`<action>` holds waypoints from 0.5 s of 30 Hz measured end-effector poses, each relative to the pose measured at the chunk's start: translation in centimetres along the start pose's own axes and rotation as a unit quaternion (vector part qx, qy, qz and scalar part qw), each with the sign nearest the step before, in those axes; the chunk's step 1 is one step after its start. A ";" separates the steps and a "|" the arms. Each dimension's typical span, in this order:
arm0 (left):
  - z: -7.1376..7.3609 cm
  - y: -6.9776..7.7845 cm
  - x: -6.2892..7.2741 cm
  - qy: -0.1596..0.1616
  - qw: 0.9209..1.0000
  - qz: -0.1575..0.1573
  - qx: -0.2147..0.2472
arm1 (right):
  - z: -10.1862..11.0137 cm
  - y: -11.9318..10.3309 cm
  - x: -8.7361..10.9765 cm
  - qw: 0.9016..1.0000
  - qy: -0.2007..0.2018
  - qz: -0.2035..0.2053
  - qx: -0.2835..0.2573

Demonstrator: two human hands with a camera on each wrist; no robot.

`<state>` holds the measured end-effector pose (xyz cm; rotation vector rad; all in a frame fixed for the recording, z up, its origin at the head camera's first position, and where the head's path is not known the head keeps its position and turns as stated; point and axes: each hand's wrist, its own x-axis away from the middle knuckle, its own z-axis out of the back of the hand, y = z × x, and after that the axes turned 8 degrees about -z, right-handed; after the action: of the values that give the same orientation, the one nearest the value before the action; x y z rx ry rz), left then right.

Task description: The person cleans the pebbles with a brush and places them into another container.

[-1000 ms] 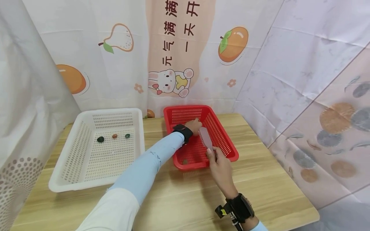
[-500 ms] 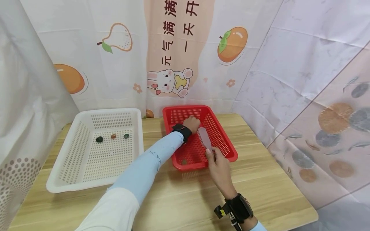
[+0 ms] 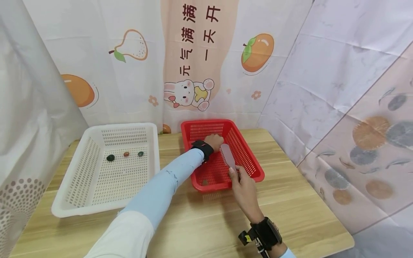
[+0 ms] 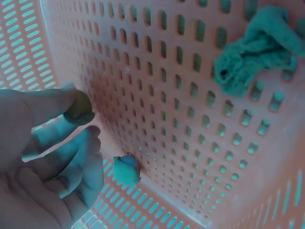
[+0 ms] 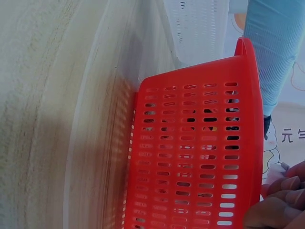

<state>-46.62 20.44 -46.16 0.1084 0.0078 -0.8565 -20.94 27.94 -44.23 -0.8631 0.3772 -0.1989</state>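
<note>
- Hold the small stone (image 4: 79, 106) inside the red basket (image 3: 259, 174), pinched in the fingers of the left hand (image 3: 215, 141); best turned slowly toward the brush (image 3: 227, 155).
- Grip the brush by its handle, fingers of the right hand (image 3: 246, 189) curled round it; stroke lightly, probably.
- Avoid nudging the second stone (image 4: 126, 170) or crumpled lump (image 4: 257, 52).
- Lift clear of the near rim; contact there with the right hand: impossible to tell.
- Favour the open counter (image 3: 290, 190) rightward; narrower gap toward the white basket (image 3: 57, 210).
</note>
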 end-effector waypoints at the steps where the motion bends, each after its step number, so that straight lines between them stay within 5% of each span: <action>1: 0.3 -0.1 0.1 0.004 1.000 0.001 0.005 | 0.0 -0.1 0.0 1.000 0.000 0.003 0.000; 8: 3.7 -0.9 0.0 0.055 0.995 -0.003 0.079 | 0.4 -0.6 0.0 1.000 0.000 0.007 0.001; 15: 7.7 -0.5 1.1 0.106 0.976 -0.009 0.192 | 0.2 -0.5 0.3 1.000 0.003 0.000 0.013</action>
<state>-46.55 18.54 -38.57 0.5639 0.0424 -0.8535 -20.53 27.66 -43.76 -0.8373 0.3797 -0.2057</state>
